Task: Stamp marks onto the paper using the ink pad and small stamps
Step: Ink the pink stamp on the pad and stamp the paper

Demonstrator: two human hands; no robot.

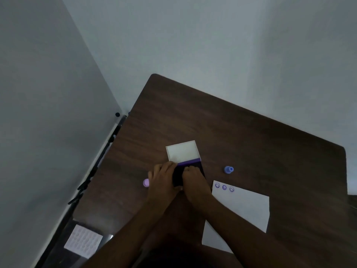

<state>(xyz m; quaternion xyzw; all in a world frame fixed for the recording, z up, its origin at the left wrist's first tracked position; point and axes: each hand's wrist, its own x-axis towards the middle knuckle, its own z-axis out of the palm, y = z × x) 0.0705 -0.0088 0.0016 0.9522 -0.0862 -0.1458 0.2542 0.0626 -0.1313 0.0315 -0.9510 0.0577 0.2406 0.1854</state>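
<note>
The ink pad lies open at the table's middle, its white lid folded back and a purple strip along the hinge. My left hand grips the pad's left side, fingers over the far edge and thumb at the near edge. My right hand sits on the dark pad with its fingers bunched downward; what they pinch is hidden, most likely a small stamp. The white paper lies to the right, with three purple smiley marks along its top left edge. A blue stamp and a purple stamp lie loose.
The dark wooden table stands in a corner against grey walls. A white sheet with rows of round bumps lies at the near left, off the table's edge. Dark items line the gap along the left wall.
</note>
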